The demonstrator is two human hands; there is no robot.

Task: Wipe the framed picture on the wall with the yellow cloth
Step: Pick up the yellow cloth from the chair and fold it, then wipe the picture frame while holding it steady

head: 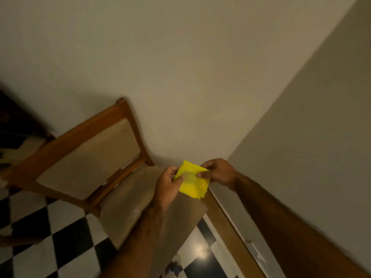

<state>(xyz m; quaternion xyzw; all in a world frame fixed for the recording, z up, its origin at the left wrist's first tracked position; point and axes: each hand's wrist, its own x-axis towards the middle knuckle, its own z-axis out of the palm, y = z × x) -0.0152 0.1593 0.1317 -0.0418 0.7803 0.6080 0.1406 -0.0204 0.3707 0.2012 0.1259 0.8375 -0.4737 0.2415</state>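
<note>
Pinching the folded yellow cloth (192,180), left hand (167,186) and right hand (219,172) grip opposite edges.

The yellow cloth (192,180) is a bright, small piece of fabric folded into a rough square, turned so one corner points up like a diamond. Its lower right edge looks layered and slightly uneven. It is held up in the air in front of the corner where two plain walls meet, pinched at its left and right corners.
</note>
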